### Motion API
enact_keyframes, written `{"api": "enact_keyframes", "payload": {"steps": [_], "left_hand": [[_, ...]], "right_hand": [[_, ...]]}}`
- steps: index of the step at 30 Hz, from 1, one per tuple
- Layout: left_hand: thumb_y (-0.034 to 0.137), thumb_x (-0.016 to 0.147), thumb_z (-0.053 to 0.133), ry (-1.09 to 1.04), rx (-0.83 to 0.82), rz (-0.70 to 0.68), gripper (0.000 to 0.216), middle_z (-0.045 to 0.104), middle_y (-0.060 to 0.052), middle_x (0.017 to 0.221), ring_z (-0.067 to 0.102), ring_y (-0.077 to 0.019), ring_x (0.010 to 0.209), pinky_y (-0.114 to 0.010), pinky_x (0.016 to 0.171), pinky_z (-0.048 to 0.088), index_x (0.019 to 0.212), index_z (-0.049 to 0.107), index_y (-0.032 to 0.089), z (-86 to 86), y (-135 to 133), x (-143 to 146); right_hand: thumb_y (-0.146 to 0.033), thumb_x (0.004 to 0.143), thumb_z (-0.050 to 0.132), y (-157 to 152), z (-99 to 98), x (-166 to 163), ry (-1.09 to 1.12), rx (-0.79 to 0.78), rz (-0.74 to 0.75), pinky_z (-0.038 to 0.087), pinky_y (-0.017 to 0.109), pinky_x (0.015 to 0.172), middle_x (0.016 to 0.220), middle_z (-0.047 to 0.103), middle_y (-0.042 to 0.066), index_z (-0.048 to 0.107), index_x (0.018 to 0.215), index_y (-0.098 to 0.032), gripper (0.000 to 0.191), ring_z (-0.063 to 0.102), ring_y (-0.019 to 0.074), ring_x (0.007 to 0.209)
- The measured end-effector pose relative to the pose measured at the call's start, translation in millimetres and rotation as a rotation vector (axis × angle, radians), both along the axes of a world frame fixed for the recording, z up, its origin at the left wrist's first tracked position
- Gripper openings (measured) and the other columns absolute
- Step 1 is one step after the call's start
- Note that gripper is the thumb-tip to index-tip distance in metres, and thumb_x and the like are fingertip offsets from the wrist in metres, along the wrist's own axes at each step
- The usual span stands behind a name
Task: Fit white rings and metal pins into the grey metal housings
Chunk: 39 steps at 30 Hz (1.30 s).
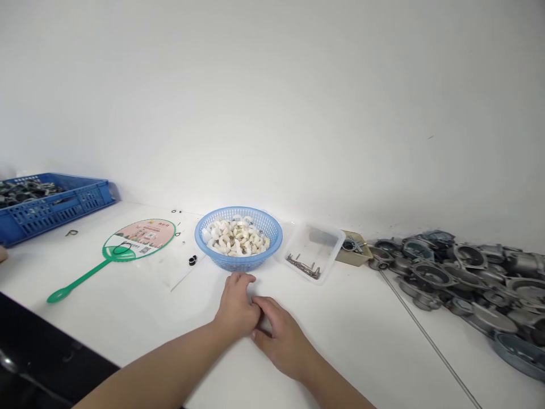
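Note:
My left hand (237, 307) is over the white table (149, 335), just in front of the blue plastic basket (239, 265). Its fingers curl forward and down. My right hand (283, 341) meets it from the right, finger and thumb tips touching the left hand near its thumb. Both hands look closed, and whatever may be between the fingertips is hidden. White curved plastic pieces (236, 237) fill the basket. To its right, a clear plastic tray (327, 250) contains several thin metal pins (303, 266).
A green-handled fan (142, 238) lies left, near small black rings (193, 260). A blue crate (85, 199) of metal parts stands far left. At right are a beige bin (355, 257) and a heap of metal castings (464, 278). Part of another person's hand (2, 254) shows at the left edge.

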<state>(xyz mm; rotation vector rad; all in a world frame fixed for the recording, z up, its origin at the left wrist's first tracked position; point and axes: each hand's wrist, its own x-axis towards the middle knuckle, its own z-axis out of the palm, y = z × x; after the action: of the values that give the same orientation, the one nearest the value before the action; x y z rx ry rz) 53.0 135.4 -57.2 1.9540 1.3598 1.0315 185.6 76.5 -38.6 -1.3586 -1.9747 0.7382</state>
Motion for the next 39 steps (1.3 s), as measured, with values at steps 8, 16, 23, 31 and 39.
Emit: {"api": "enact_keyframes", "payload": {"steps": [8,16,23,31,39], "left_hand": [[0.011,0.061,0.053,0.032,-0.017,0.073,0.048,0.041,-0.013,0.119,0.037,-0.0268,0.117,-0.038,0.101,0.029,0.109,0.051,0.013,0.1,2,1],[0.014,0.062,0.055,0.024,-0.029,0.046,0.052,0.042,-0.013,0.120,0.036,-0.0268,0.118,-0.038,0.102,0.029,0.114,0.050,0.014,-1.2,7,-1],[0.021,0.062,0.060,0.051,-0.030,0.052,0.058,0.041,-0.013,0.124,0.035,-0.0281,0.120,-0.038,0.103,0.027,0.118,0.047,0.014,-2.7,17,-4],[0.026,0.063,0.062,0.108,-0.017,0.032,0.063,0.039,-0.015,0.127,0.034,-0.0292,0.121,-0.040,0.103,0.027,0.122,0.045,0.013,-3.9,27,-3],[0.028,0.062,0.064,0.129,-0.006,0.070,0.049,0.047,-0.012,0.115,0.043,-0.0271,0.112,-0.037,0.097,0.033,0.108,0.053,0.015,-1.9,27,-4]], "right_hand": [[-0.014,0.070,0.053,0,-2.3,2,0.005,0.008,-0.014,0.043,0.035,0.085,0.109,0.055,0.006,0.047,0.118,-0.021,0.049,0.051,0.0203,0.098],[-0.015,0.072,0.053,1,-5.2,2,0.034,-0.003,-0.014,0.045,0.036,0.087,0.115,0.052,0.007,0.045,0.121,-0.022,0.050,0.049,0.0214,0.104],[-0.017,0.074,0.052,1,-1.1,2,0.032,-0.023,-0.027,0.042,0.038,0.092,0.119,0.049,0.007,0.043,0.124,-0.021,0.052,0.047,0.0209,0.108],[-0.017,0.074,0.051,2,-6.1,3,0.040,-0.026,-0.065,0.041,0.037,0.095,0.126,0.045,0.008,0.040,0.129,-0.021,0.057,0.043,0.0214,0.115],[-0.016,0.073,0.052,0,-2.5,2,0.038,-0.032,-0.055,0.040,0.038,0.096,0.129,0.043,0.007,0.042,0.127,-0.021,0.056,0.042,0.0214,0.117]]}}
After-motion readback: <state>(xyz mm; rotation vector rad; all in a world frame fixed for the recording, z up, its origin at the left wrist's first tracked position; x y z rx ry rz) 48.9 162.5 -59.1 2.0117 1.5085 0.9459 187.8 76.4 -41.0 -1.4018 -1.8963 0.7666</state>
